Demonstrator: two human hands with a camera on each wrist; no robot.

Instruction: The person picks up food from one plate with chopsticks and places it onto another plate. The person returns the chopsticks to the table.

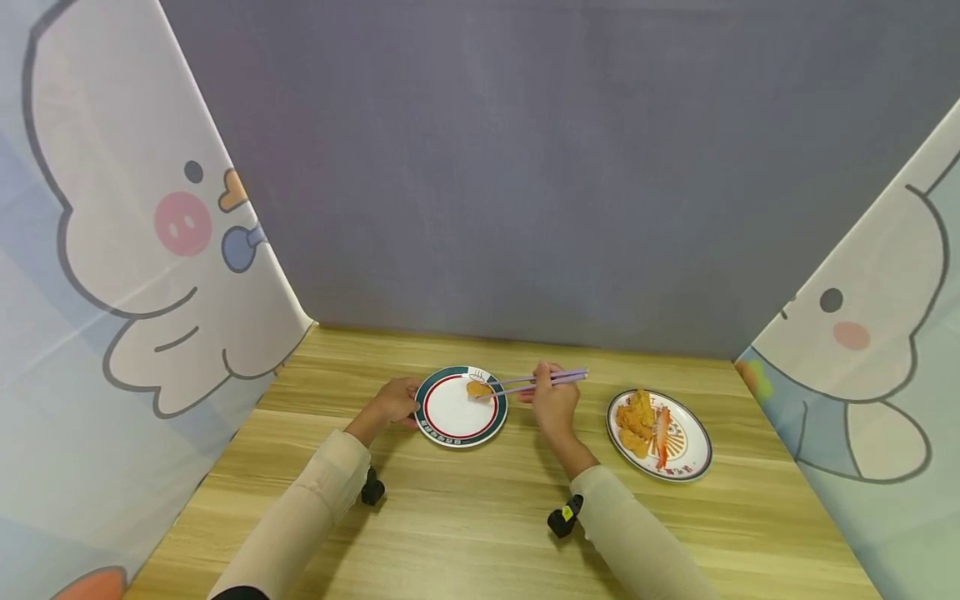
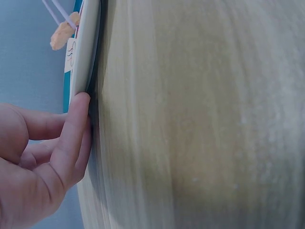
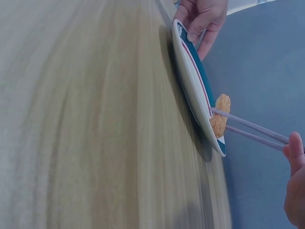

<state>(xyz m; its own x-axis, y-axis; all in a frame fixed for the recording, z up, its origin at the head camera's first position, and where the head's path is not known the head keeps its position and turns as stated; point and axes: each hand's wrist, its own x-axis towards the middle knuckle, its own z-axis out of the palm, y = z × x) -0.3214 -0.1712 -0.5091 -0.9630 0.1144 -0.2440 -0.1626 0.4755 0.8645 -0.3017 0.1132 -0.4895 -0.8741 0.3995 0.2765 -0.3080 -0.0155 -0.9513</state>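
Observation:
My left hand pinches the left rim of a white plate with a dark green border and a red ring. In my right hand is a pair of pale purple chopsticks. Their tips meet a golden fried nugget at the plate's upper right. The right wrist view shows the tips on either side of the nugget, low over the rim; whether it touches the plate I cannot tell. The left wrist view has the left fingers at the plate's edge.
On the right stands a second plate, with several fried pieces and a red-and-white crab stick on it. The wooden table meets a grey backdrop; cartoon-printed cloths hang at both sides.

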